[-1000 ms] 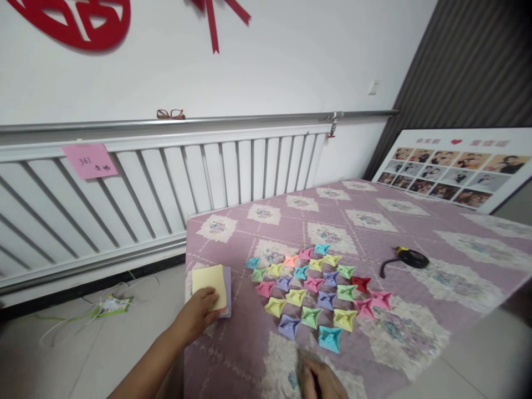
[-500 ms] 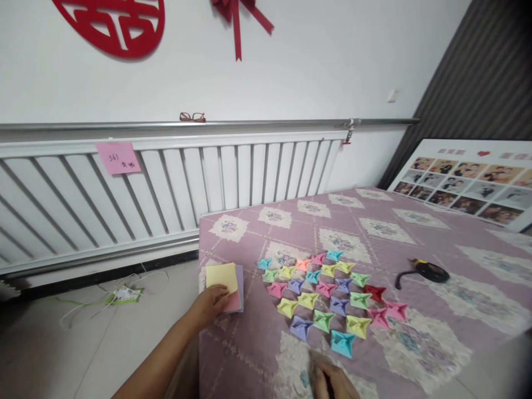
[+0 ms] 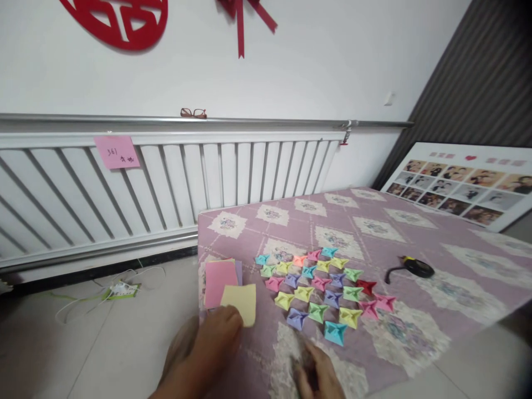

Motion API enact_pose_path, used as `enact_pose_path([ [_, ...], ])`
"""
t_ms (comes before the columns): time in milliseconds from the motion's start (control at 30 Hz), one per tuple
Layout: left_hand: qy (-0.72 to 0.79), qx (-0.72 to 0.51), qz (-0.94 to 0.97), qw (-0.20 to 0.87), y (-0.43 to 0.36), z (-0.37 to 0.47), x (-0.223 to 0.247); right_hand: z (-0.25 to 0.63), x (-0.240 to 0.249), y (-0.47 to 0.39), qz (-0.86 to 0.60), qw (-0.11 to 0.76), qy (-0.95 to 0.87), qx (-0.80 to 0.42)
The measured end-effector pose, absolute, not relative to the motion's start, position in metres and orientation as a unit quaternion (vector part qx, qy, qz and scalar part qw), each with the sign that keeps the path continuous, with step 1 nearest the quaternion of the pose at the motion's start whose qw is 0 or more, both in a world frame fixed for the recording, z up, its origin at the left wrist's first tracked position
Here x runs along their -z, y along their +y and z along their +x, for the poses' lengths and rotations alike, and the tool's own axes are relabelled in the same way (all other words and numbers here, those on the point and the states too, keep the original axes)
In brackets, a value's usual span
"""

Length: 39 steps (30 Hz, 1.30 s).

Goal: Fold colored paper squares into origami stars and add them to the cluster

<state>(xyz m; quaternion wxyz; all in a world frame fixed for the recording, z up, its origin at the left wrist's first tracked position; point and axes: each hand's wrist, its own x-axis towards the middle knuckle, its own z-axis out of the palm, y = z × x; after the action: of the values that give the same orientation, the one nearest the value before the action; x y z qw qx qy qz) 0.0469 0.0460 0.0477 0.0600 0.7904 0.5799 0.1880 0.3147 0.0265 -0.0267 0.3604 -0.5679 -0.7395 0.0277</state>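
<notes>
My left hand (image 3: 224, 328) pinches the lower edge of a yellow paper square (image 3: 243, 302), which overlaps a stack of coloured paper topped by a pink sheet (image 3: 219, 280) at the left of the patterned cloth (image 3: 270, 354). My right hand (image 3: 313, 368), blurred, is at the front edge of the view with fingers curled; whether it holds anything is unclear. Just beyond it lie rows of small folded paper pieces in several colours, the nearest a cyan one (image 3: 334, 332).
A black and yellow coiled item (image 3: 418, 267) lies on the cloth at right. Behind stand a white radiator (image 3: 216, 172) with a pink note (image 3: 117, 152) and a photo board (image 3: 461, 183). Cables and a green-white item (image 3: 122, 291) lie on the floor at left.
My left hand has drawn the yellow sheet off the stack toward the right and nearer to me, uncovering the pink sheet. My right hand has moved slightly up and left.
</notes>
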Motion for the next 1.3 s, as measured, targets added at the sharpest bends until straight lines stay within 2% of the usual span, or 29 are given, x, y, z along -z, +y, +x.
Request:
enact_pose_path([
  [133,0.511,-0.13,0.848,0.047,0.007,0.084,-0.009,0.285,0.027,0.009,-0.491,0.32,-0.81,-0.023],
  [233,0.459,-0.185,0.865,0.077,-0.013,0.09,0.006,0.279,0.028,0.0,-0.457,0.284,-0.841,-0.058],
  [333,0.442,-0.236,0.857,0.119,-0.022,0.074,0.009,0.284,0.025,-0.004,-0.475,0.291,-0.824,-0.104],
  [500,0.522,-0.23,0.8,0.187,-0.015,0.049,0.01,0.291,0.023,-0.004,-0.47,0.323,-0.814,-0.107],
  [633,0.54,-0.232,0.779,0.217,-0.01,0.053,0.009,0.29,0.026,-0.004,-0.483,0.308,-0.815,-0.085],
  [767,0.585,-0.243,0.742,0.219,-0.009,0.059,0.005,0.288,0.024,-0.006,-0.517,0.283,-0.806,-0.065],
  [1300,0.692,-0.16,0.675,0.2,0.009,0.068,-0.014,0.268,0.023,0.004,-0.617,0.294,-0.73,0.007],
])
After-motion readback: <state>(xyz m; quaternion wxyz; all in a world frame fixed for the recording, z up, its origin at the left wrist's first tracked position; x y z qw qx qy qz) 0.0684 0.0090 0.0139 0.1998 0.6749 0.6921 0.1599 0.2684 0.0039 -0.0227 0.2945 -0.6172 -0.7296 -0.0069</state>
